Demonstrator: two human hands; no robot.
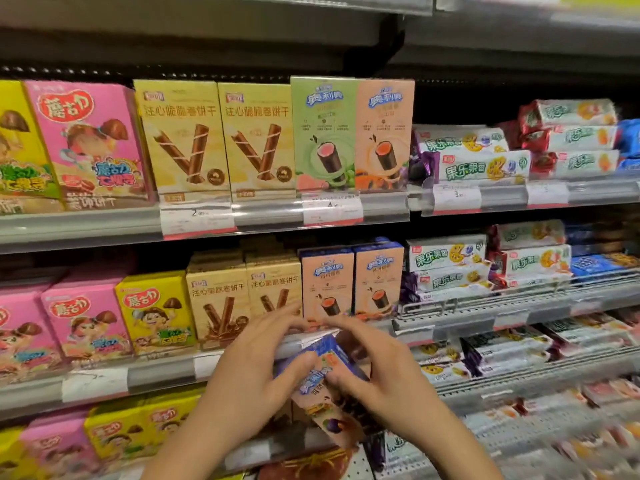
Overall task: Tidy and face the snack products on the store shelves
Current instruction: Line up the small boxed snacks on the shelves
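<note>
A peach-and-blue snack box [323, 382] is held tilted between both hands, in front of the middle shelf edge [166, 374] and below the two matching peach boxes [351, 282] standing on that shelf. The left hand [252, 368] grips its left side, thumb curled onto the front face, fingers reaching up over the top. The right hand [377, 368] grips the right side, thumb pinching the front, fingers arched above. Motion blur hides the fingertips
</note>
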